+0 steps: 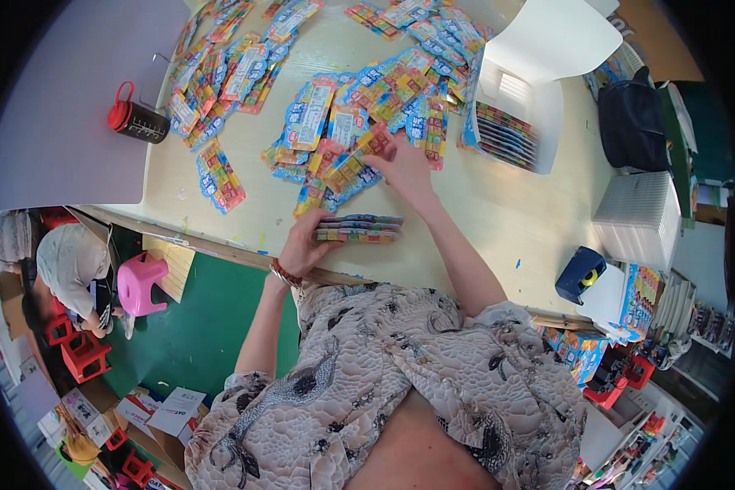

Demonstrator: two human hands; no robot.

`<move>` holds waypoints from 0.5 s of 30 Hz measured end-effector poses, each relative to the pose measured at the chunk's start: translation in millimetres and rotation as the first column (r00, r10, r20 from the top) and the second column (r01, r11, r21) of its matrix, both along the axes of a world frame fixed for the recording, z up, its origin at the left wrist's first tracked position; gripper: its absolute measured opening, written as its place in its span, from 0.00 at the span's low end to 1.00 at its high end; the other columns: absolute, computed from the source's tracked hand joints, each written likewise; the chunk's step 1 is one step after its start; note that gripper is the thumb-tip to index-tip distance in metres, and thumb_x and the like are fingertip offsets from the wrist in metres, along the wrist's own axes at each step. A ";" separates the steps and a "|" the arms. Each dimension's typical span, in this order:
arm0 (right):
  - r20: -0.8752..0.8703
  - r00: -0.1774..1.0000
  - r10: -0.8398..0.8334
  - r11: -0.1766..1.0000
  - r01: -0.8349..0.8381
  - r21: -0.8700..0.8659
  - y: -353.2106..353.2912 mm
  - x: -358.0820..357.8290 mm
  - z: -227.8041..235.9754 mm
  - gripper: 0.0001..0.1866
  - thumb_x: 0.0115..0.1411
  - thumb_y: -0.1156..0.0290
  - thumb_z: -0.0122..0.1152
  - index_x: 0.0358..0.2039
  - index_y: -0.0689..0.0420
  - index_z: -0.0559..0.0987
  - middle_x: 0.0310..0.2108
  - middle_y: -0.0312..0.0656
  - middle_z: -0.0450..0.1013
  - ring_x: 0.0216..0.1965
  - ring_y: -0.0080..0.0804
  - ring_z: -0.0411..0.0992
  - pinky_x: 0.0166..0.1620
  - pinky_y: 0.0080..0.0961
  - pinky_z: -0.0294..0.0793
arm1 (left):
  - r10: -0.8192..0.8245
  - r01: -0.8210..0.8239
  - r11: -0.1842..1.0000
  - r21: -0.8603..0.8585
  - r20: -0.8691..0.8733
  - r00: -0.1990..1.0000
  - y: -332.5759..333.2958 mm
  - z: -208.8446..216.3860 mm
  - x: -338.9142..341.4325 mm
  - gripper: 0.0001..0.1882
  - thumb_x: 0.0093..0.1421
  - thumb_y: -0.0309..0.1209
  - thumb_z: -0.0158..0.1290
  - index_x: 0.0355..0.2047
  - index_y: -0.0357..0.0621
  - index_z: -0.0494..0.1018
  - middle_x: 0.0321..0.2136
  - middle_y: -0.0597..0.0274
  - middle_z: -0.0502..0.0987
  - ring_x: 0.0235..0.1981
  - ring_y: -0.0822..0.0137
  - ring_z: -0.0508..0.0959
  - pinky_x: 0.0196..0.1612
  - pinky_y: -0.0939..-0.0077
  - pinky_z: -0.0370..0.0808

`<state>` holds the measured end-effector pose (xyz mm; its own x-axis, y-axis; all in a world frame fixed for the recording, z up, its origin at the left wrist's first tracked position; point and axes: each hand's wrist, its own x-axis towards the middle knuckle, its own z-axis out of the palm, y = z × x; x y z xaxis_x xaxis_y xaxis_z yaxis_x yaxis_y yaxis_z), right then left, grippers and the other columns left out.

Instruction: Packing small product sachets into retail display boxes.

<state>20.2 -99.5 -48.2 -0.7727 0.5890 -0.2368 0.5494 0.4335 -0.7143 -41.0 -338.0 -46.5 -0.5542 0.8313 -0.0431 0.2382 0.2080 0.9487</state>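
Near the table's front edge, my left hand [300, 247] is closed around a small stack of colourful blister packs [359, 229], held on edge. Farther off and to the right, my right hand [405, 170] pinches one more blister pack [353, 163] by its end, over a loose pile of the same packs [309, 114]. These packs are flat, blue at one end, with red and yellow squares. An open white box [549, 122] stands right of the pile, its lid raised. Inside it, several packs [505, 135] stand in a row.
More packs [241, 69] lie scattered at the far left, with a single pack [219, 178] nearer. A black bottle with a red lid [137, 121] stands left. To the right are a dark bag [634, 122], stacked clear trays [639, 216] and a blue tape dispenser [581, 276]. Another person [73, 265] bends beside a pink stool [141, 282].
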 end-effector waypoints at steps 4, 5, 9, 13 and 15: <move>-0.209 0.977 -0.034 0.983 0.071 0.172 -5.0 -17.7 -7.3 0.39 0.39 0.56 0.73 0.50 0.58 0.67 0.40 0.49 0.66 0.44 0.42 0.67 0.48 0.35 0.68 | -0.111 0.108 0.994 -0.025 -0.207 0.972 1.8 -1.9 -18.5 0.24 0.44 0.26 0.66 0.42 0.40 0.68 0.32 0.59 0.74 0.35 0.62 0.76 0.41 0.71 0.71; -0.241 0.970 0.016 0.984 0.028 0.177 -4.3 -20.3 -8.9 0.46 0.38 0.58 0.74 0.56 0.55 0.62 0.47 0.50 0.61 0.50 0.45 0.63 0.51 0.35 0.66 | -0.118 0.111 0.993 -0.043 -0.244 0.963 -1.4 -0.8 -18.7 0.25 0.44 0.26 0.66 0.41 0.40 0.68 0.34 0.58 0.74 0.37 0.61 0.75 0.41 0.70 0.71; -0.116 0.990 0.082 0.985 -0.063 0.158 -7.4 -15.5 -3.1 0.48 0.37 0.60 0.74 0.59 0.50 0.60 0.50 0.51 0.55 0.54 0.49 0.57 0.56 0.36 0.62 | 0.151 -0.144 0.988 0.048 -0.362 0.920 -13.7 2.5 -2.0 0.26 0.43 0.24 0.66 0.43 0.39 0.68 0.46 0.54 0.69 0.45 0.60 0.72 0.45 0.69 0.72; -0.233 0.942 0.243 0.950 -0.182 0.253 -8.2 -9.6 -15.9 0.46 0.40 0.67 0.72 0.60 0.47 0.60 0.48 0.50 0.56 0.52 0.46 0.59 0.48 0.31 0.69 | 0.169 -0.170 0.985 0.012 -0.175 0.970 -23.3 0.0 -9.3 0.30 0.41 0.20 0.66 0.46 0.38 0.68 0.49 0.56 0.67 0.52 0.64 0.69 0.51 0.73 0.72; -0.384 0.885 0.263 0.963 -0.215 0.165 -15.6 -11.7 -18.5 0.44 0.41 0.69 0.71 0.59 0.49 0.60 0.47 0.49 0.58 0.49 0.42 0.62 0.45 0.28 0.71 | 0.100 -0.099 0.994 -0.047 0.002 0.995 -30.8 -4.6 -6.3 0.30 0.41 0.20 0.66 0.46 0.37 0.68 0.46 0.58 0.68 0.50 0.66 0.71 0.50 0.74 0.72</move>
